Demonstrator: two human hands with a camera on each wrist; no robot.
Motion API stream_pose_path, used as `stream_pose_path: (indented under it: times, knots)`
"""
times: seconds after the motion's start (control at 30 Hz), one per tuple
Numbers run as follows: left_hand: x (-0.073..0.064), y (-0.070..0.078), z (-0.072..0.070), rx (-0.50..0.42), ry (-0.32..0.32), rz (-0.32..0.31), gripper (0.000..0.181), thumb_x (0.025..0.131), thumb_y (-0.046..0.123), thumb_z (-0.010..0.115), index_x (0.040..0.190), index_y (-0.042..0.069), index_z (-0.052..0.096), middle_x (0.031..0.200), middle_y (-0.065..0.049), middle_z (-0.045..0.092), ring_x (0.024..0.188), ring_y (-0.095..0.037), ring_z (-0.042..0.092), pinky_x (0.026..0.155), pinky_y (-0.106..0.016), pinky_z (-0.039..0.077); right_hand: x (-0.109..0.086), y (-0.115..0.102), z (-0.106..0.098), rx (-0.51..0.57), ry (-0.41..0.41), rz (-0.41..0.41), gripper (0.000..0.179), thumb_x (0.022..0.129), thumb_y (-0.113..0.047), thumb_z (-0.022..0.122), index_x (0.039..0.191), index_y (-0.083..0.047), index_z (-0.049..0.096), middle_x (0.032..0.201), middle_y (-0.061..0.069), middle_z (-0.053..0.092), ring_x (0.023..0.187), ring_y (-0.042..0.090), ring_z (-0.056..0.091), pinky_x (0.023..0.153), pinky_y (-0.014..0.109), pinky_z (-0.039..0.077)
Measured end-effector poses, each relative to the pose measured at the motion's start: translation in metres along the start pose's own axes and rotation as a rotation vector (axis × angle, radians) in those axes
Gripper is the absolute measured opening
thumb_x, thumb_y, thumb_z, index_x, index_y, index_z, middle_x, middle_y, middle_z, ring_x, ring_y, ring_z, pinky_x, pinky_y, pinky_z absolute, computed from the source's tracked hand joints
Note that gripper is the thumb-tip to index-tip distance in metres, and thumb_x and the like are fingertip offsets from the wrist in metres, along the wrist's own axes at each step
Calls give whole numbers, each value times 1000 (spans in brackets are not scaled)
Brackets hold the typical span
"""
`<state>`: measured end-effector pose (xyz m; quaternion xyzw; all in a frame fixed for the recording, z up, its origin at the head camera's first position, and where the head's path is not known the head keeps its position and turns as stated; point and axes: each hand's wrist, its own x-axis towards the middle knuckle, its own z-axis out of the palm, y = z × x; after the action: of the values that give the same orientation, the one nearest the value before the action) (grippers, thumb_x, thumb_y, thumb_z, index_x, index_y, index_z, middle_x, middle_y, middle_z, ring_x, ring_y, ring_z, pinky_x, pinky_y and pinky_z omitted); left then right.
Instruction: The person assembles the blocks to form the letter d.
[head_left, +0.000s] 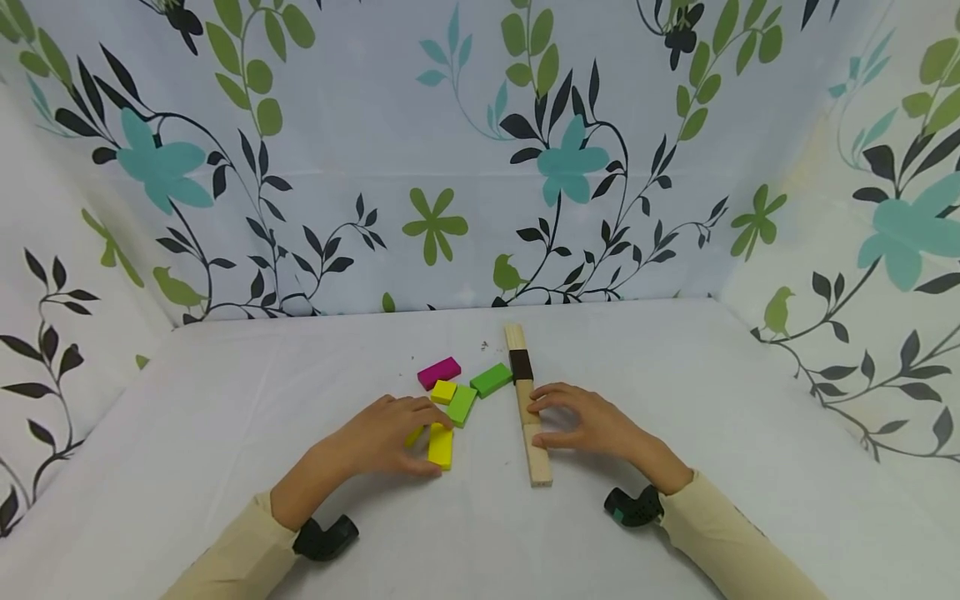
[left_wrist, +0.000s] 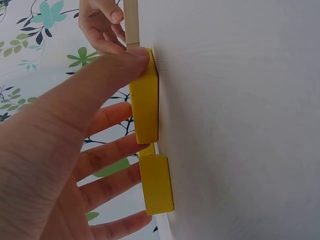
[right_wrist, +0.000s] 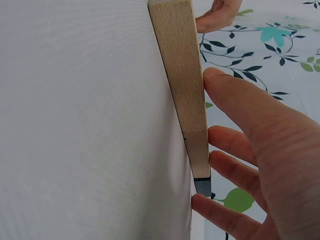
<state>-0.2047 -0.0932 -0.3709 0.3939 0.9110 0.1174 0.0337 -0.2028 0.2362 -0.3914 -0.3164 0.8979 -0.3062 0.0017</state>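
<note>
My left hand [head_left: 390, 437] holds a yellow block [head_left: 441, 447], the thumb at its near end and a finger at its far end. Beside it, partly under the fingers, shows a second yellow block [left_wrist: 157, 184]. Just beyond are a light green block [head_left: 462, 406] and a small yellow block [head_left: 443, 392]. On the right, light wooden blocks and one dark brown block [head_left: 521, 365] form a straight row running away from me. Along the row's right side my right hand [head_left: 588, 421] touches the wooden blocks [right_wrist: 182, 75] with thumb and fingertips spread.
A magenta block [head_left: 438, 372] lies at the back left of the group. Another green block [head_left: 491, 380] reaches almost to the row near the brown block. A white cloth [head_left: 262, 400] covers the table, with patterned curtains [head_left: 360, 150] behind and at the sides.
</note>
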Motion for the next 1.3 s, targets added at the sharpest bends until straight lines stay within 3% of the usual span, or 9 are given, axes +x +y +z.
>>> stream_pose_path:
  times: [0.53, 0.77, 0.93, 1.17, 1.3]
  knots:
    - [-5, -4, 1, -30, 15, -28, 52, 80, 50, 74, 123, 23, 64, 131, -4, 58, 124, -24, 51, 101, -53, 40, -1, 1, 5, -14, 12, -4, 41, 84, -34, 76, 117, -12, 69, 133, 7, 58, 128, 32, 50, 104, 55, 39]
    - [-11, -7, -1, -12, 72, -8, 46, 83, 45, 72, 120, 18, 66, 124, -5, 62, 118, -27, 55, 99, -53, 42, -2, 3, 6, -12, 17, 1, 41, 84, -34, 76, 117, -12, 68, 133, 7, 58, 128, 32, 51, 104, 55, 39]
    - [-13, -14, -1, 6, 85, -46, 42, 86, 43, 70, 120, 17, 67, 123, -3, 62, 116, -25, 55, 100, -52, 42, -2, 4, 7, -5, 21, 1, 41, 83, -34, 77, 117, -13, 68, 133, 6, 58, 128, 32, 51, 104, 56, 39]
    - [-10, -21, -4, 12, 172, -90, 30, 90, 33, 68, 114, 14, 68, 118, -2, 65, 115, -24, 57, 96, -50, 46, -3, 4, 9, -1, 22, 2, 41, 84, -36, 76, 117, -14, 68, 132, 6, 59, 128, 32, 51, 104, 57, 39]
    - [-6, -25, -5, 42, 214, -84, 27, 90, 29, 68, 112, 13, 69, 116, -4, 65, 113, -25, 59, 94, -49, 47, -3, 3, 8, -3, 22, -6, 40, 84, -34, 76, 117, -13, 68, 132, 7, 58, 127, 32, 51, 104, 57, 39]
